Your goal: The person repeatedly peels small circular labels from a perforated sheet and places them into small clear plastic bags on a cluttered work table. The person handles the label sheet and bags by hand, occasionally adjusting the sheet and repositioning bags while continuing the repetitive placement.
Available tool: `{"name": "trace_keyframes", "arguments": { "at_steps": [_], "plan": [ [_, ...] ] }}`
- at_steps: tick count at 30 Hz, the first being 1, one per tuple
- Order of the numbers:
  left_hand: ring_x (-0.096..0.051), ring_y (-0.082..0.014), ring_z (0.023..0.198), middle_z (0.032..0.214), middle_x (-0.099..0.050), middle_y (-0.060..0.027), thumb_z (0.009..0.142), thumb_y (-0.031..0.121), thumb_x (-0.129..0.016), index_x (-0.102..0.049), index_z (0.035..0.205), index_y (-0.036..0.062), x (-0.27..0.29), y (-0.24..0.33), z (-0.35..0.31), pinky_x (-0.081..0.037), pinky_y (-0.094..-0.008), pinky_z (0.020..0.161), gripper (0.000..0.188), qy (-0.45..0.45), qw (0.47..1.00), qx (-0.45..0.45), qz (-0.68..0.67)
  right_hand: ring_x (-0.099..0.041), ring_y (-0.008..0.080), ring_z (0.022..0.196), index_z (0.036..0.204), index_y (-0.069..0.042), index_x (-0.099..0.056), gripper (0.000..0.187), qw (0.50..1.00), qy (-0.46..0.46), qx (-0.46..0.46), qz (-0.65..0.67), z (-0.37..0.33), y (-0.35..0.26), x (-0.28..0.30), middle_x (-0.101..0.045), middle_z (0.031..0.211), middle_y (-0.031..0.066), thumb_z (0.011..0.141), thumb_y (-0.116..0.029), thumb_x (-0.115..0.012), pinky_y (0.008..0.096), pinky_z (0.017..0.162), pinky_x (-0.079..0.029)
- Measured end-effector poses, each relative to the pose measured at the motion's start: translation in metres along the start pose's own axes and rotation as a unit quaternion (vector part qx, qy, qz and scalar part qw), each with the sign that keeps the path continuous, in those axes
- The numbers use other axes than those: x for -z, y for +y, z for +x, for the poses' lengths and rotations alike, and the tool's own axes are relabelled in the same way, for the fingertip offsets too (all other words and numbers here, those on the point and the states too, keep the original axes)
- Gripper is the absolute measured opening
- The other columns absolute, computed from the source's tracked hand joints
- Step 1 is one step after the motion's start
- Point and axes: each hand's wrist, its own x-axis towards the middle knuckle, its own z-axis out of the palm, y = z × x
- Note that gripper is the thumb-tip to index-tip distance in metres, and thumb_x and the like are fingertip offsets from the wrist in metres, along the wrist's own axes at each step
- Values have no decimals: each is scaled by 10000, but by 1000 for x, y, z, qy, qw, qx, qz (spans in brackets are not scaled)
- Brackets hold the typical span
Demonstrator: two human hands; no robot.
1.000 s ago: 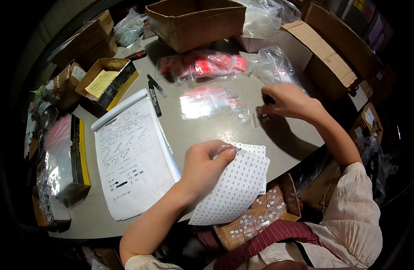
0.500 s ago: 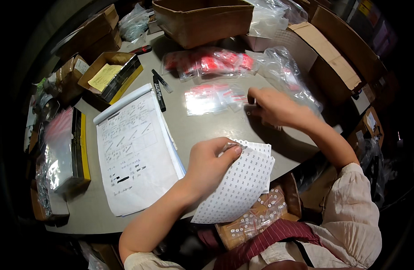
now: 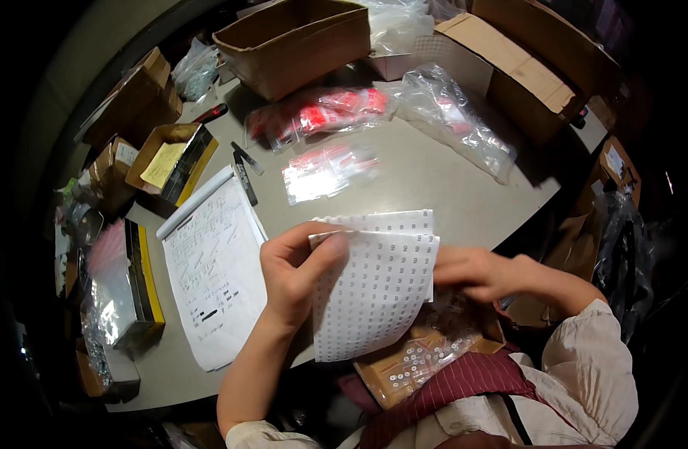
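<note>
My left hand point(image 3: 295, 273) is closed on white label sheets point(image 3: 374, 292) printed with rows of small dark marks, thumb in front. They stand tilted over the table's near edge, the lower corner curling. My right hand point(image 3: 479, 273) is at the sheets' right edge, its fingertips hidden behind them, so whether it holds anything does not show. Below it, a cardboard box point(image 3: 374, 374) at my lap contains small see-through bags point(image 3: 426, 355) with round white labels. Flat zip bags with red strips point(image 3: 321, 176) lie on the table beyond my left hand.
Left on the table is a written-on paper pad point(image 3: 209, 277), with black markers point(image 3: 244, 179) beside it. Behind lie red-striped bag bundles point(image 3: 314, 116), a crumpled plastic bag point(image 3: 456, 123) and a large cardboard box point(image 3: 291, 49). A yellow-edged box point(image 3: 145, 284) of bags stands far left.
My right hand has come back from beside the flat zip bags to behind the label sheets. My left hand has turned the sheets more upright. The whole view has shifted somewhat.
</note>
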Motion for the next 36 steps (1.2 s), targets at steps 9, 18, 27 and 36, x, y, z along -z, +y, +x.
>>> {"name": "trace_keyframes", "arguments": {
  "at_steps": [9,18,27,36],
  "plan": [
    [-638,-78,788,906,-748,-53,934,62,-711,-767,1069,-44,-9,-17,2,-499,-220,728,181,9,997,-1,77,-684,295,1030,1148,-5,-664,219,971,218,-97,6,24,-36,45,-682,1138,137,934,-45,-654,381,928,-547],
    [-662,-85,837,959,-754,-53,972,78,-681,-758,1106,-36,-15,-18,1,-532,-235,764,192,9,995,71,69,-618,373,962,1073,-18,-582,277,954,197,-44,-222,53,-21,35,-610,1043,165,843,-32,-736,439,813,-514],
    [-654,-97,851,948,-749,-64,989,88,-689,-748,1096,-56,-11,-23,7,-532,-253,756,188,30,996,74,46,-600,365,1014,1057,-10,-580,288,947,206,-13,-247,65,-16,39,-610,1044,152,812,-6,-731,436,859,-500],
    [-616,-90,812,883,-728,-57,991,117,-701,-740,1087,-58,-14,-21,3,-515,-264,725,203,-2,989,55,138,-647,347,998,1227,-44,-562,489,975,134,2,-180,105,-14,42,-656,1035,140,782,7,-757,439,884,-523]
  ]
}}
